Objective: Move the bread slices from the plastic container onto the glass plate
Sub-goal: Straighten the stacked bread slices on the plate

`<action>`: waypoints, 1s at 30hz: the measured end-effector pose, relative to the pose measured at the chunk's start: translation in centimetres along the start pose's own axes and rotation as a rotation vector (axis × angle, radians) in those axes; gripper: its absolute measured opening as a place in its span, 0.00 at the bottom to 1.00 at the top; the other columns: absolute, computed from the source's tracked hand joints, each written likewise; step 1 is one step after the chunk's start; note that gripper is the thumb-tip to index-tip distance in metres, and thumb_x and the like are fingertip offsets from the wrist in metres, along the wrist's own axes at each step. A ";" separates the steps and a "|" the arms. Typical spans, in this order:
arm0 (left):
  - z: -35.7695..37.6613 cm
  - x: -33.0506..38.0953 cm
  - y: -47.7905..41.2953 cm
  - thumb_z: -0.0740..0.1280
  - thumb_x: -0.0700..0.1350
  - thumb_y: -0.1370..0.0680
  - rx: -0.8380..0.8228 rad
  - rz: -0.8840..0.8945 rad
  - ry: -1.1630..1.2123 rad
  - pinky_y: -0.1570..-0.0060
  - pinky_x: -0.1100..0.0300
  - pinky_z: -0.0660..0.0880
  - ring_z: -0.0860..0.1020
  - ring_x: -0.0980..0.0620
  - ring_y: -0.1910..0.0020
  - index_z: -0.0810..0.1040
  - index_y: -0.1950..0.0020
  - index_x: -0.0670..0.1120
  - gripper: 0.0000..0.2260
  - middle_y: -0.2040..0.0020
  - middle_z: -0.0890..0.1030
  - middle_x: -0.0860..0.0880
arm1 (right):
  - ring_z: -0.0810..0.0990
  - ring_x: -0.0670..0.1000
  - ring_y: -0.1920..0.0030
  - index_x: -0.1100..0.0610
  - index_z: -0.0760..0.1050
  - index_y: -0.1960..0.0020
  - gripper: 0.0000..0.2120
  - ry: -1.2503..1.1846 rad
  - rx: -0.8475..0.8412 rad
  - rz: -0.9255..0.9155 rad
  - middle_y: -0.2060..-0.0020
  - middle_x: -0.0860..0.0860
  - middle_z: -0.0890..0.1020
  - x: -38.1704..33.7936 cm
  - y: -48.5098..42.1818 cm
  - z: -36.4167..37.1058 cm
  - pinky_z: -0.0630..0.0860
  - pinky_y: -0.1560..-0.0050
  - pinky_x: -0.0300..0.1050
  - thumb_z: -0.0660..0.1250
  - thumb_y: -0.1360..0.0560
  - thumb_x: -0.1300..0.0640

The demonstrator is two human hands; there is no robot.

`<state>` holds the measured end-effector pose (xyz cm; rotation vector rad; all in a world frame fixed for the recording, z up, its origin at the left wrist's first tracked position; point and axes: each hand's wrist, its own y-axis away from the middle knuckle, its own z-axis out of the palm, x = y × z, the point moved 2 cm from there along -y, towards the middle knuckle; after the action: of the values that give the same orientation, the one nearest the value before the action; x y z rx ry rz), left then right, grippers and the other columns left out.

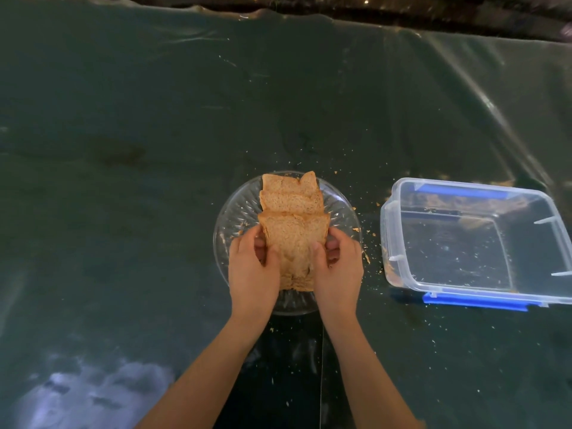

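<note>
Now, grip: a small stack of brown bread slices (294, 243) is pinched from both sides, the left hand (252, 267) on its left edge, the right hand (337, 266) on its right, fingers curled in against the crusts.
Where the bread is: over the near half of the round ribbed glass plate (229, 218), with more slices (291, 193) already laid on the far half, overlapping like tiles.
Long axis: the held stack runs away from the person, near edge to far edge (in line with the row already down).
Key relation: the free spot on the plate lies directly under the grip, so a short lowering is judged to be all that is needed.
Nearer hand: neither; both are level.
Clear plastic container with blue clips (473, 243): well apart to the right, only crumbs seen inside.
</note>
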<state>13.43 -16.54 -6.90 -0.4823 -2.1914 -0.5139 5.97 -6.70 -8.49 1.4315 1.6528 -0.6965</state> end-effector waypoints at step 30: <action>0.3 -2.2 -0.1 0.64 0.42 0.23 -0.104 -0.051 0.014 0.45 0.63 0.68 0.75 0.52 0.45 0.69 0.29 0.47 0.22 0.36 0.73 0.44 | 0.72 0.56 0.40 0.59 0.70 0.36 0.17 0.197 -0.240 0.056 0.41 0.57 0.73 0.2 -0.3 0.0 0.71 0.37 0.51 0.60 0.23 0.58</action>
<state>14.47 -16.86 -8.89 -0.4782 -2.1752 -0.6598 5.69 -6.64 -8.69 1.4004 1.7717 -0.3199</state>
